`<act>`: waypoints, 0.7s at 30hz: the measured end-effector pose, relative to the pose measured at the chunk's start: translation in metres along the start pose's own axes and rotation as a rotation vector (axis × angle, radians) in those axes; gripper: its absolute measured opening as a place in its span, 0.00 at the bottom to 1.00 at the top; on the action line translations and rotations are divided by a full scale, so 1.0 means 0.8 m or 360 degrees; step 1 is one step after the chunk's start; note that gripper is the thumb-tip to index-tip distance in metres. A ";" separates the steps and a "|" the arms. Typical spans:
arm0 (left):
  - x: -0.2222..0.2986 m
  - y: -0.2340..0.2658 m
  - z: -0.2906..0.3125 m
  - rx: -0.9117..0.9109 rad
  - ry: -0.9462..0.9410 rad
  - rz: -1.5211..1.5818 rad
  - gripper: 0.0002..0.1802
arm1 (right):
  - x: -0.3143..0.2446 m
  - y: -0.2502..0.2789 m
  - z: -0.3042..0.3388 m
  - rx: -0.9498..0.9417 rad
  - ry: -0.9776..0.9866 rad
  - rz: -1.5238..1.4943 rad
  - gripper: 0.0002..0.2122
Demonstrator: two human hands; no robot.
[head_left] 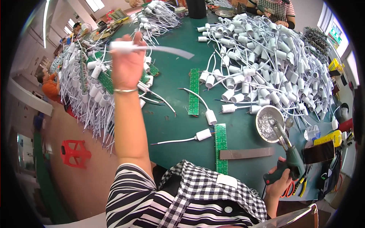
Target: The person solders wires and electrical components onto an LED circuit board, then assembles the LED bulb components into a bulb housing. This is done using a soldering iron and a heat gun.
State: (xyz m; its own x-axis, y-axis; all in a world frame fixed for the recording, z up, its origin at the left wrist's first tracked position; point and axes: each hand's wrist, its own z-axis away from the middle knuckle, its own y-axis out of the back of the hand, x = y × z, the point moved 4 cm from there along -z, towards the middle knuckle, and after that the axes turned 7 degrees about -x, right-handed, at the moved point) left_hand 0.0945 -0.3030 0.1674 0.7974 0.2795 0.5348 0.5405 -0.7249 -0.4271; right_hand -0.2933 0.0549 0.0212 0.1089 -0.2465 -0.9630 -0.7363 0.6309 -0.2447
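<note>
Raised over the left side of the table, my left hand has a white lamp socket at its fingers, its white cable trailing right; hand and socket are blurred. My right hand grips the green handle of a soldering gun, whose tip reaches into a round metal bowl of silvery material. Between the hands, a green circuit board strip lies with a white socket against its left side. Beyond it are another green board strip and a white socket with its cable lying across that strip.
White corded sockets form a big heap at right and another at left. A brown bar touches the near strip. Pliers, a dark phone-like slab and a yellow container lie right. Another person sits opposite.
</note>
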 end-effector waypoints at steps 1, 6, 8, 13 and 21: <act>0.010 -0.012 0.002 0.0021 -0.0022 0.0082 0.23 | 0.001 -0.003 0.000 -0.0038 0.0003 0.0004 0.16; -0.004 -0.101 0.063 -0.0026 0.0809 -0.1198 0.17 | 0.013 -0.006 0.001 -0.0177 -0.0089 0.0040 0.19; -0.057 -0.160 0.118 -0.0698 0.1066 -0.1905 0.13 | 0.013 -0.014 0.002 -0.0250 -0.0172 0.0054 0.20; -0.131 -0.175 0.249 -0.0479 0.1519 -0.1763 0.06 | 0.010 -0.041 0.009 -0.0480 -0.0215 0.0117 0.22; -0.152 -0.182 0.233 -0.0654 0.0932 -0.2439 0.09 | 0.016 -0.031 0.026 -0.0720 -0.0447 0.0380 0.25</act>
State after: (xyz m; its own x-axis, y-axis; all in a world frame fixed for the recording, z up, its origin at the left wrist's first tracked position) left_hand -0.0315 -0.1143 0.0284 -0.6063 0.6442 0.4662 0.4907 -0.1582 0.8569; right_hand -0.2600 0.0512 0.0125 0.0322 0.1077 -0.9937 -0.9675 0.2527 -0.0040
